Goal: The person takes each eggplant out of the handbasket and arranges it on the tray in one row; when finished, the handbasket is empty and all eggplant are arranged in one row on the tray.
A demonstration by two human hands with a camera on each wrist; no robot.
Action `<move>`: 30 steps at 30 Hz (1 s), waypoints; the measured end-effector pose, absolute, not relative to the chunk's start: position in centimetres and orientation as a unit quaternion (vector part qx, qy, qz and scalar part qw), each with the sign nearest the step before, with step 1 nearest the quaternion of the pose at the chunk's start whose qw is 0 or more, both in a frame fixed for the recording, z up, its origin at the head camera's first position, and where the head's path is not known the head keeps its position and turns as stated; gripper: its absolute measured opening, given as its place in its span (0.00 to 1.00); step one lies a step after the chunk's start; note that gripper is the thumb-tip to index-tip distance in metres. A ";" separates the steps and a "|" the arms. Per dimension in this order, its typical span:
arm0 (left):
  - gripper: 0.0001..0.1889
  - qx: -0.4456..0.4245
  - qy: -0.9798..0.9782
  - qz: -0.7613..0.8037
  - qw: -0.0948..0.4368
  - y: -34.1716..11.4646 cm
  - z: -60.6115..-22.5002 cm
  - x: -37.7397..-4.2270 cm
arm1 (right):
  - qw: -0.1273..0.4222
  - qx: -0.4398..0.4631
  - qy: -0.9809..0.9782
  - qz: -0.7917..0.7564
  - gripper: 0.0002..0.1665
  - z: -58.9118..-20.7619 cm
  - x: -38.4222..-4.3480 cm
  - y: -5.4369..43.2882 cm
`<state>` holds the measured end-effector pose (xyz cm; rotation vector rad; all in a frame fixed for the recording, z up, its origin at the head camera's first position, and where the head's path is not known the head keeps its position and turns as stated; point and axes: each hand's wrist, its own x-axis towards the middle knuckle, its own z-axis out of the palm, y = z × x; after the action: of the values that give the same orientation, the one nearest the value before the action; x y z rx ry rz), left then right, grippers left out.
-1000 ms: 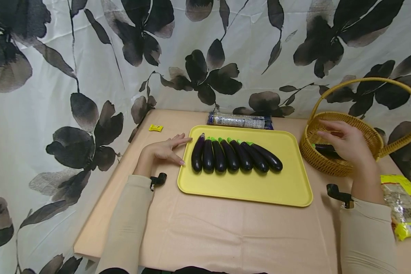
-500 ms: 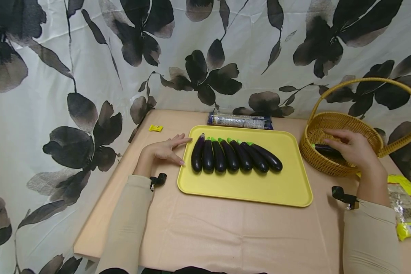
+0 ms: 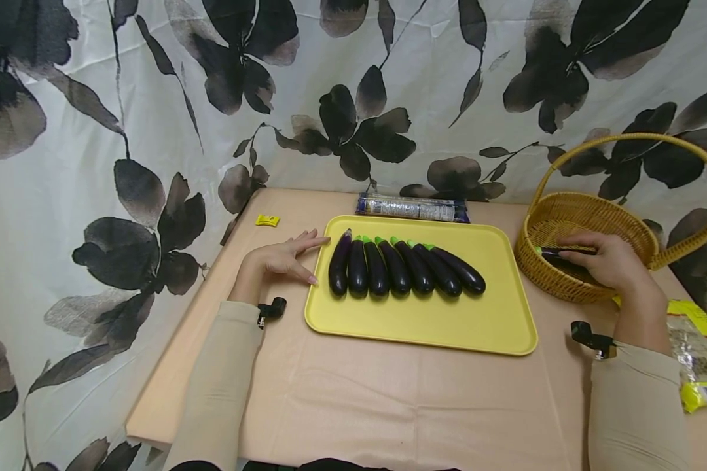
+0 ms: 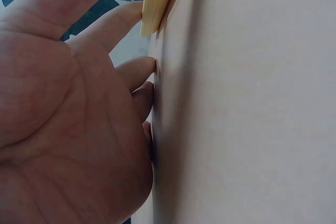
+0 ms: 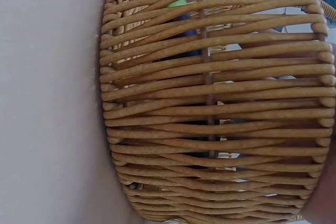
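Observation:
Inside the wicker basket (image 3: 536, 278) my right hand (image 3: 615, 261) grips a dark eggplant (image 3: 565, 258) between thumb and fingers. In the right wrist view the basket's woven wall (image 5: 210, 87) covers most of the hand, and the eggplant's green stem end (image 5: 177, 3) shows through the gaps. My left hand (image 3: 283, 256) lies at the left rim of the yellow tray (image 3: 418, 327), fingers spread and touching the edge. Several glossy eggplants (image 3: 399, 268) lie side by side in a row on that tray. In the left wrist view the left palm (image 4: 79, 114) faces the camera, holding nothing.
A blue-and-silver package (image 3: 412, 209) lies behind the tray. To the left is a small yellow wrapped piece (image 3: 268, 220). A clear bag with yellow ends (image 3: 704, 353) sits at the right, near my right forearm. The basket's tall handle (image 3: 630, 137) arches over its opening.
My right hand has shifted slightly right and lower within the basket, and its fingers have closed around an eggplant there. The left hand and the tray stay where they were.

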<state>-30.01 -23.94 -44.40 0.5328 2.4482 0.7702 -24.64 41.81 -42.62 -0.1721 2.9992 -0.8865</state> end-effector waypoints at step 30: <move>0.58 0.202 0.900 0.280 0.267 -23.9 -43.8 -30.2 | 0.039 0.008 0.968 -0.246 0.18 -42.7 -27.9 43.3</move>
<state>-30.20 -23.87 -43.79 0.5453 2.4285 0.7563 -27.87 43.31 -42.71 0.0249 2.9694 -0.7553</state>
